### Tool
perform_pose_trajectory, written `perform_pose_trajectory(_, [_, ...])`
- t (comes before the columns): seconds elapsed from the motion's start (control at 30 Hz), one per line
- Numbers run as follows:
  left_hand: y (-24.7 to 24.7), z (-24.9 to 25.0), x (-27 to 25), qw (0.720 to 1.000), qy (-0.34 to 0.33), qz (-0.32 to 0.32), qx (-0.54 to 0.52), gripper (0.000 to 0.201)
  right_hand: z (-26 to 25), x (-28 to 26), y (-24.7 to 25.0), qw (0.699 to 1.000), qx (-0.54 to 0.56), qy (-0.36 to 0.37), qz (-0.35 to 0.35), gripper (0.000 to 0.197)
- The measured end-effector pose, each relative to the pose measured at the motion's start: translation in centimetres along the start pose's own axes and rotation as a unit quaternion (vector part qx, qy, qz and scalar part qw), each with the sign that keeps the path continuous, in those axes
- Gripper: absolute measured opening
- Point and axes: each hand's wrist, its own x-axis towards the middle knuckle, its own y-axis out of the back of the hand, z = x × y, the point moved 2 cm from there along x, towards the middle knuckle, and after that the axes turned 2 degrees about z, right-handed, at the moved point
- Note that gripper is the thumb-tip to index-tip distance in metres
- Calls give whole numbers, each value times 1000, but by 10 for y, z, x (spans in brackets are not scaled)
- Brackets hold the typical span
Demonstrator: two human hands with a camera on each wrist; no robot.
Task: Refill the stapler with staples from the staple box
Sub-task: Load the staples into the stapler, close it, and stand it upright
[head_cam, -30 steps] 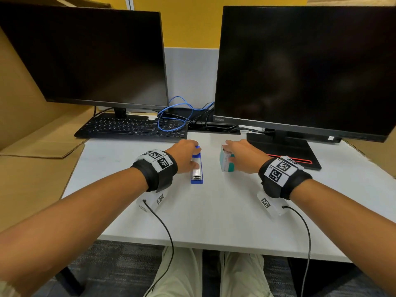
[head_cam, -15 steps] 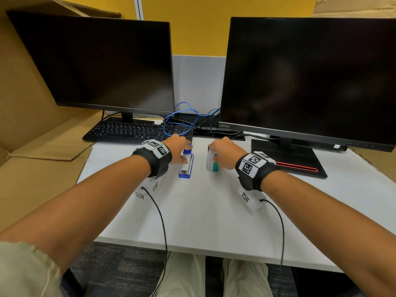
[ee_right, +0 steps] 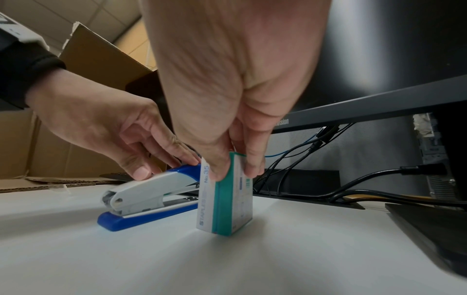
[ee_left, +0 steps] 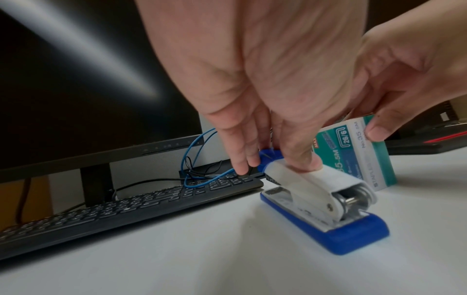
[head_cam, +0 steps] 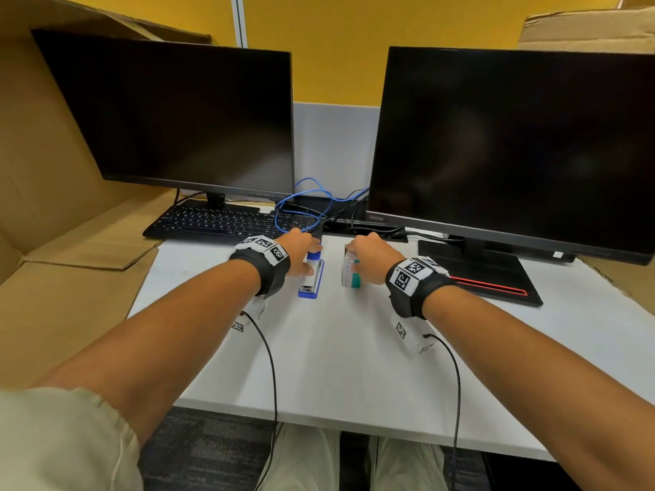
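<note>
A stapler (head_cam: 311,279) with a blue base and a white top lies flat on the white desk (head_cam: 336,349). My left hand (head_cam: 301,253) grips its top; the thumb (ee_left: 304,162) presses the white cover (ee_left: 310,185) and the fingers (ee_left: 242,157) curl round the blue far end. Just right of it a teal and white staple box (head_cam: 350,274) stands on edge. My right hand (head_cam: 368,256) pinches the box (ee_right: 225,199) from above, thumb (ee_right: 217,169) on one face, fingers on the other. The box is closed.
Two dark monitors (head_cam: 184,122) (head_cam: 514,143) stand at the back. A black keyboard (head_cam: 227,221) and tangled blue and black cables (head_cam: 304,207) lie just beyond my hands. The right monitor's base (head_cam: 485,274) sits right of the box. Cardboard (head_cam: 60,278) flanks the desk.
Both hands have moved a little away from me toward the keyboard and cables, taking the stapler and box along. The holds look the same.
</note>
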Motion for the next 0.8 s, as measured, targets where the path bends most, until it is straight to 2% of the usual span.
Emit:
perform_pose_trajectory(0.23, [0, 0, 0, 1000, -8, 5, -6, 68, -2, -6, 3, 1000, 9, -4, -1, 45])
perform_pose_trajectory(0.33, [2, 0, 0, 1000, -16, 3, -16, 70, 0, -8, 10, 1000, 7, 1, 10, 57])
perform_pose_trajectory(0.47, [4, -4, -1, 999, -25, 11, -36, 70, 2, -9, 21, 999, -12, 48, 5, 75])
perform_pose_trajectory(0.6, [0, -5, 0, 999, -19, 9, -32, 69, 4, -8, 21, 996, -46, 74, -14, 61])
perform_pose_trajectory(0.8, [-3, -3, 1, 999, -5, 6, -34, 69, 8, -6, 20, 999, -10, 51, -13, 50])
